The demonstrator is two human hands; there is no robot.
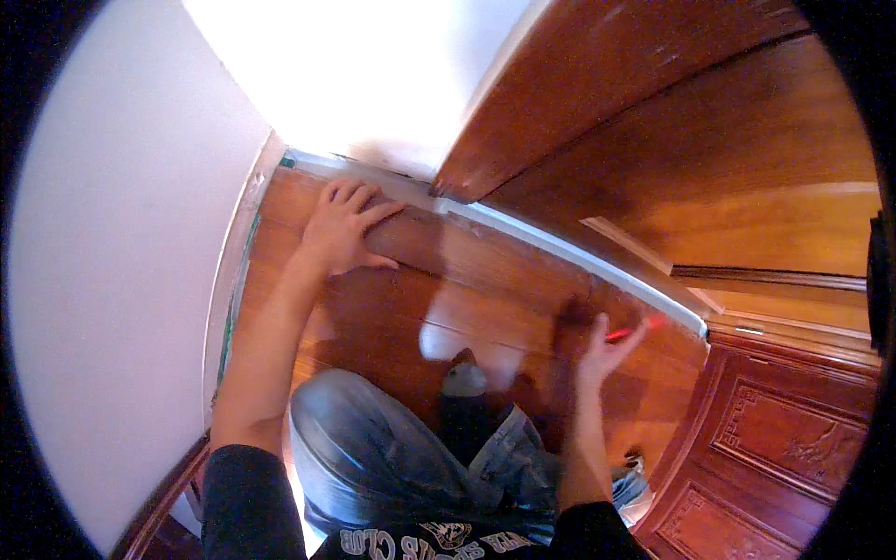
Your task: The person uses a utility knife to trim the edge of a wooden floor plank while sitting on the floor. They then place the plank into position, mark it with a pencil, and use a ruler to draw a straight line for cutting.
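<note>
My left hand (350, 229) lies on the reddish-brown wood floor (373, 317), its fingers spread and holding nothing. Just beyond its fingertips runs a pale strip (373, 175) along the foot of the wall. To the right, my right hand (605, 355) is raised over the floor near the strip below the wooden furniture. A thin red thing (621, 333) shows between its thumb and fingers. Motion smears it, so its kind is unclear.
A white wall (140, 215) with a skirting board (245, 224) and green edging stands on the left. Large wooden panels (653, 121) rise at the upper right, and a carved reddish cabinet (775, 420) at the lower right. My bent knee (355, 429) is close below.
</note>
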